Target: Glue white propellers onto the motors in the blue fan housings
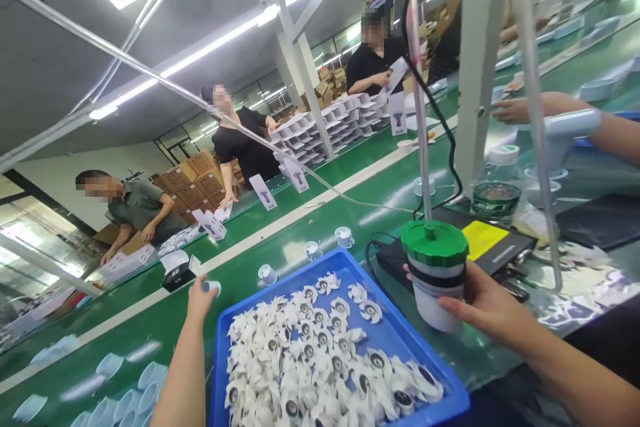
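Right hand [483, 300] gripping green-lidded canister [434, 273], left hand [201, 300] pinching white part [212, 287], green conveyor belt [150, 327], stacked cartons [193, 180]

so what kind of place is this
This looks like a factory assembly line, likely for small plastic goods. A green conveyor belt runs through the hall, a blue tray holds piles of white plastic parts, and workers stand along the line near stacked cardboard cartons.

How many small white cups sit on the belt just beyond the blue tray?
3 cups: one nearest the left hand, one mid-row, one furthest right, all beyond the blue tray.
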A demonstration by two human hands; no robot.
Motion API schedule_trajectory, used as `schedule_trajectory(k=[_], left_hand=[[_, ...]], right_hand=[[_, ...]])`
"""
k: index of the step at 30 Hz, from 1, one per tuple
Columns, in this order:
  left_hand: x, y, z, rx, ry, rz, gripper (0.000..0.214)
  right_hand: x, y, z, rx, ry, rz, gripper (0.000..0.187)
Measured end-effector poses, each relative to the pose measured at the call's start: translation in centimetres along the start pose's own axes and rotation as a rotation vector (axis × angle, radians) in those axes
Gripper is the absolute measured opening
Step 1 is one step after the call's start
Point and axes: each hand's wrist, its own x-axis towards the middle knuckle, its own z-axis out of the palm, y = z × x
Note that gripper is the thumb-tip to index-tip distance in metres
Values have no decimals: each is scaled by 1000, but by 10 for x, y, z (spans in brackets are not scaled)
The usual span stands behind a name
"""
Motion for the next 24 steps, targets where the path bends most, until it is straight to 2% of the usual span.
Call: schedule_trajectory(k=[2,3,6,8,10,11,12,14,16,18,20,24], left_hand=[[-20,0,-12,-81,26,18,59],[-37,0,-16,-126,14,44,67],[-111,9,-18,-304,-108,206,69],[-162,29,-11,-416,-175,338,56],[-203,57,2,-492,-168,458,49],[-218,72,9,-518,-162,526,46],[-229,87,16,-535,-165,597,46],[-244,109,28,-542,-185,707,48],[-253,123,34,-528,-206,742,49],[-258,129,34,-503,-206,729,47],[-262,132,31,-468,-204,724,46],[-268,136,27,-413,-204,729,46]], right_hand=[[0,-5,3,124,-20,97,50],[2,-10,5,184,-18,144,51],[14,-42,15,344,-9,251,56],[26,-72,28,469,-29,271,64],[39,-102,48,773,-27,236,78],[43,-115,61,872,-52,242,77],[46,-125,75,958,-150,255,74],[46,-137,103,1084,-351,293,71],[40,-140,128,1164,-466,369,72],[32,-139,146,1190,-475,426,72],[24,-139,153,1142,-428,398,66],[17,-145,149,959,-360,301,59]])
